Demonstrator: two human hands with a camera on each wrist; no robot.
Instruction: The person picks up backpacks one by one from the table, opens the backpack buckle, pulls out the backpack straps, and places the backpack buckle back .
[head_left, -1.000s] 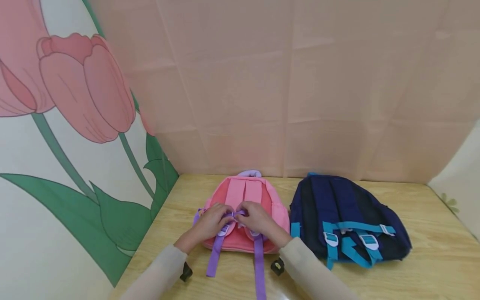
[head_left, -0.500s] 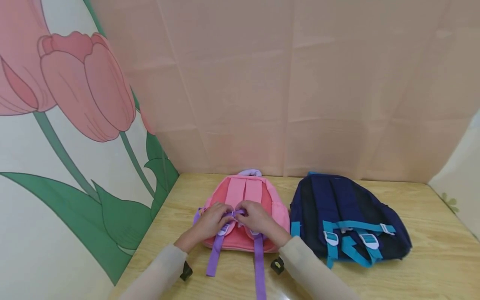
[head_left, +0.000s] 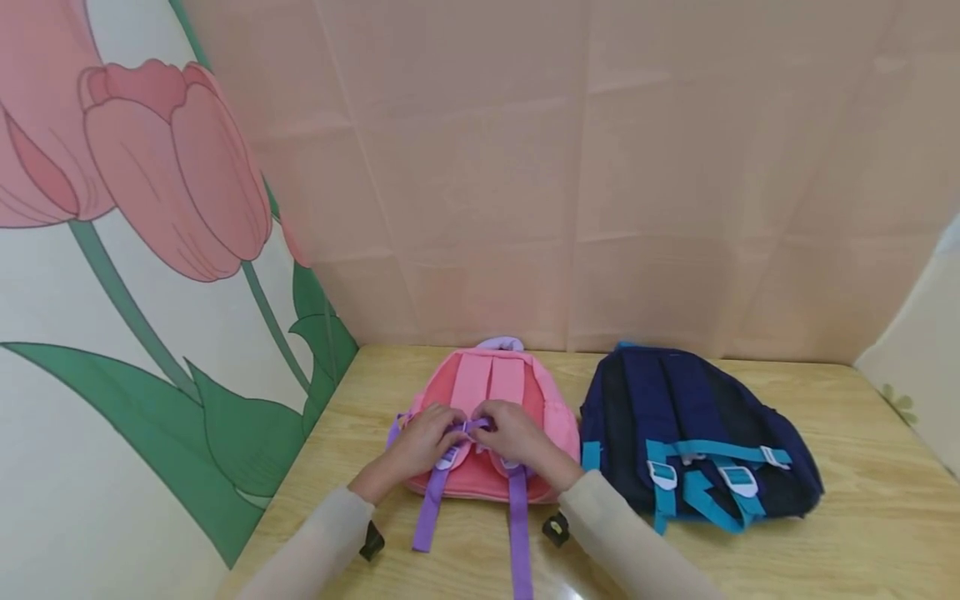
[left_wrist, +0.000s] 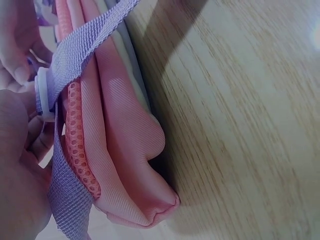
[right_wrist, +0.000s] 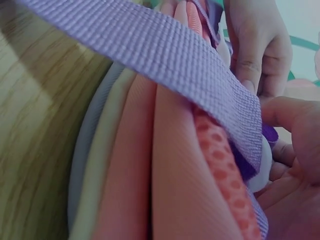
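A pink backpack (head_left: 558, 425) lies with its shoulder-strap side up on the table. Over its middle, my left hand (head_left: 423, 442) and right hand (head_left: 517, 435) meet at a short purple webbing strap (head_left: 474, 426), each pinching it from its own side. A small light-coloured piece sits on that strap between the fingertips; its kind is too small to tell. Two longer purple straps (head_left: 519, 533) hang from white adjuster buckles (head_left: 448, 457) toward the front. In the left wrist view purple webbing (left_wrist: 82, 47) crosses the bag's side, beside a white buckle (left_wrist: 44, 92).
A navy backpack (head_left: 682, 400) with turquoise straps (head_left: 738, 452) lies just right of the pink one, nearly touching it. Both rest on a wood-grain table (head_left: 877, 500). A beige sheet (head_left: 480, 183) backs the table, and a tulip-painted wall (head_left: 172, 175) stands at left.
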